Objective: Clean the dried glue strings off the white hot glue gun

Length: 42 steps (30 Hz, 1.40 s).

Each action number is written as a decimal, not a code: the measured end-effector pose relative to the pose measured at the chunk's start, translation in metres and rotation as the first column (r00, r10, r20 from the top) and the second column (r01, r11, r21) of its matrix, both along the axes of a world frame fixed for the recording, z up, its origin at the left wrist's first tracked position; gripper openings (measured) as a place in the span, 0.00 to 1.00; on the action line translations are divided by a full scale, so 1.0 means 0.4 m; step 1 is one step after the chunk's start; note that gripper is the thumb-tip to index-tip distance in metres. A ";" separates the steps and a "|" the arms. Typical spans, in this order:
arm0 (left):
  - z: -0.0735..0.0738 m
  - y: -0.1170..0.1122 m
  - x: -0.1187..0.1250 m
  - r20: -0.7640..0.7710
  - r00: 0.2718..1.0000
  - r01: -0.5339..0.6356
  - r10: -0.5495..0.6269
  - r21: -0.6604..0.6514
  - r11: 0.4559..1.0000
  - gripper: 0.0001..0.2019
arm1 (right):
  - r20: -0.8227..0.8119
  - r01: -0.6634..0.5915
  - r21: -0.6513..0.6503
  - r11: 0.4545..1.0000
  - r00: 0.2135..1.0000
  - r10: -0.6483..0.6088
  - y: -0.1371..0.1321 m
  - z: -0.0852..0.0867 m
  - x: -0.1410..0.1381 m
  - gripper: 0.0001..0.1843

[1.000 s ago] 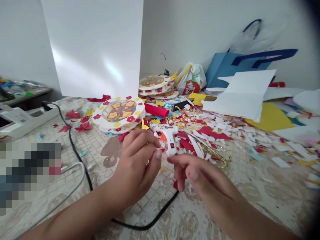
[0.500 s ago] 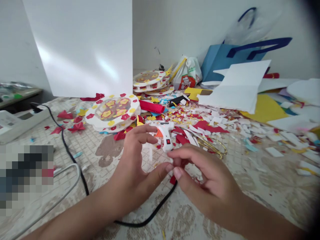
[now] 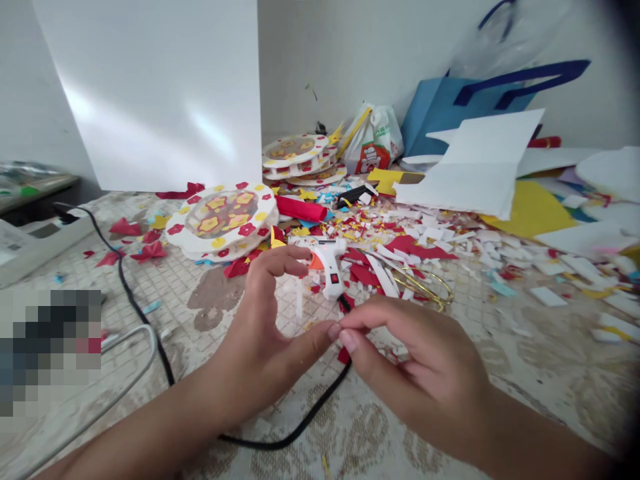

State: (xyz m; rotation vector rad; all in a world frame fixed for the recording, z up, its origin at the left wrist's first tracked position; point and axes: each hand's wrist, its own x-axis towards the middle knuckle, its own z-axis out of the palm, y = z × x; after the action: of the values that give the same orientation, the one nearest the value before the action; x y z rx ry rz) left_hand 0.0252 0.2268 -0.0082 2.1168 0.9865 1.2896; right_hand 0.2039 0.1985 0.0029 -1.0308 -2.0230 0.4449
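My left hand (image 3: 273,327) is open, its fingers curved and held well apart from the thumb. The tip of that thumb meets the fingertips of my right hand (image 3: 415,360), whose thumb and index finger are pinched together. Anything between those fingertips is too small or hidden to make out. Just beyond both hands lies a white glue gun (image 3: 331,270) with an orange trigger and a red switch. A clear glue stick (image 3: 299,299) shows behind my left thumb. Gold-handled scissors (image 3: 425,287) lie past my right hand.
A white round frame with paper flowers (image 3: 220,220) lies at centre left, similar ones (image 3: 295,157) stacked behind. Paper scraps (image 3: 435,233) cover the middle and right. A black cable (image 3: 305,427) loops under my hands. A white board (image 3: 155,100) and blue bag (image 3: 430,120) stand behind.
My right index finger has come down against its thumb, closing the gap between them at my left thumb's tip. The left hand keeps its spread shape. The view has shifted slightly.
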 end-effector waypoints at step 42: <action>-0.015 0.011 0.015 0.047 0.994 -0.111 0.101 0.480 0.870 0.32 | -0.537 -0.306 -0.674 0.673 0.828 -0.162 0.008 -0.026 -0.020 0.03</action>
State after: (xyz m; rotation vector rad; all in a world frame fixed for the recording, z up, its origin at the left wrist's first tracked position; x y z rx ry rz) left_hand 0.0310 0.2310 -0.0144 2.4294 0.8440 1.7585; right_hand 0.1961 0.2017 -0.0074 -1.0857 -1.3177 1.5357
